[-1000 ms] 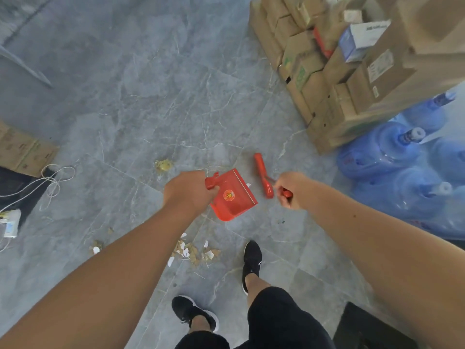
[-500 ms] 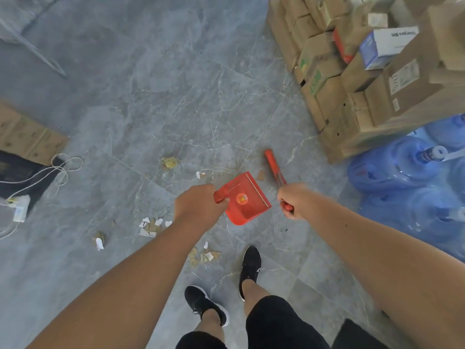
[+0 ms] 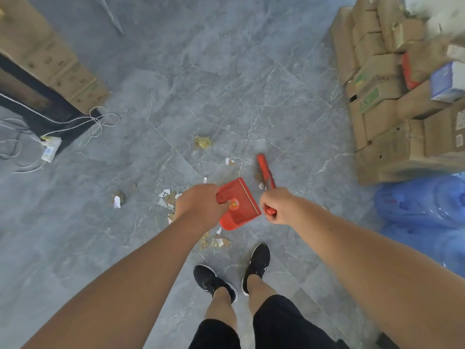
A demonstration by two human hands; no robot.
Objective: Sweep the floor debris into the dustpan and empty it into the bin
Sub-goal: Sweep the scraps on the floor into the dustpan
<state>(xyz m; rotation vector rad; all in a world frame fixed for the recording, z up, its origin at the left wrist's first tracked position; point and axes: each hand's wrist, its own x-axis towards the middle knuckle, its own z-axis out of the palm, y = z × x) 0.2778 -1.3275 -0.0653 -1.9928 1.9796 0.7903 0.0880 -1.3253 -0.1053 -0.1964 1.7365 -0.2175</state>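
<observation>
1. The grey tiled floor [image 3: 226, 71] fills the frame. Stacked cardboard boxes [image 3: 392, 96] crowd the upper right, with blue water bottles [image 3: 422, 202] at the right edge below them. I see no bin anywhere.
2. The left hand [image 3: 198, 207], at mid-frame, has its fingers curled round the handle of the red dustpan [image 3: 239, 207]. The pan sits tilted just right of that hand, between the two hands. I cannot tell whether it touches the floor.
3. The right hand [image 3: 276, 205] is fisted round the end of the red brush [image 3: 265, 170]. Its long axis runs from the fist toward the top of the frame, leaning slightly left.
4. One cluster of paper scraps [image 3: 167, 197] lies just left of the left hand. A second cluster [image 3: 214, 241] lies below the pan, near the black shoes [image 3: 256, 263]. A yellowish clump [image 3: 202, 142] sits above centre.
5. Most of the debris lies left of and below the pan, nearer the left hand. The brush points up and away, so I'd say it must swing across before sweeping.
</observation>
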